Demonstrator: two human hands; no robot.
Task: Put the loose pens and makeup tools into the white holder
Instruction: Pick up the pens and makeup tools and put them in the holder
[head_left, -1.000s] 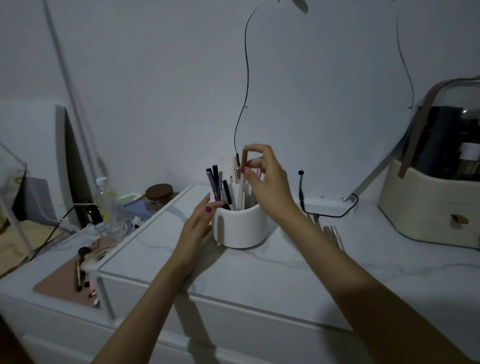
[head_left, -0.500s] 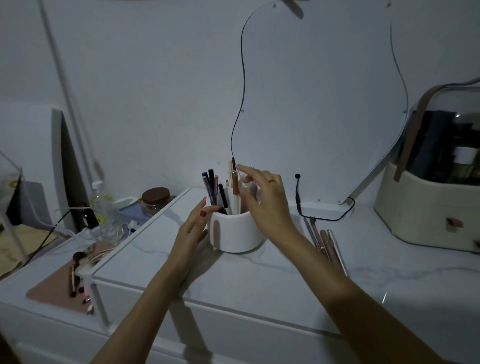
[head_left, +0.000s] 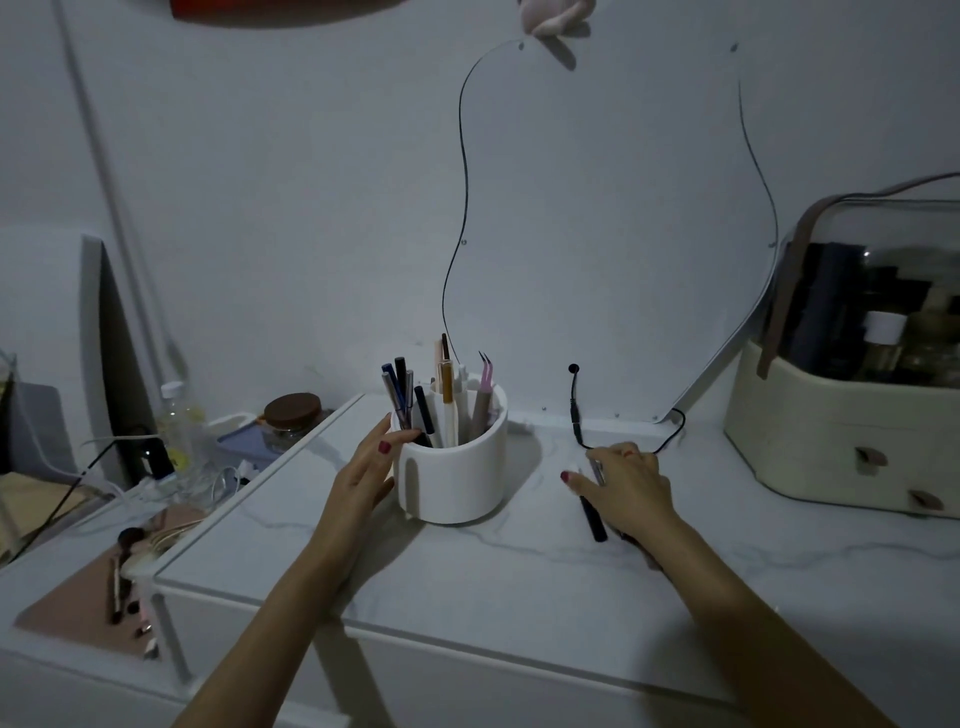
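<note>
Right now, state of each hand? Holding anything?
Left hand: open, fingers resting against the white holder, gripping nothing.
Right hand: lying over the loose pens on the counter; grip cannot be told.

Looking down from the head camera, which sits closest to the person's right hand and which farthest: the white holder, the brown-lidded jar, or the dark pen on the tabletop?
From the right hand:
1. Dark pen: lying on the tabletop right under the fingers.
2. White holder: to its left, with the left hand against its side.
3. Brown-lidded jar: farthest, beyond the holder on the lower left surface.
</note>
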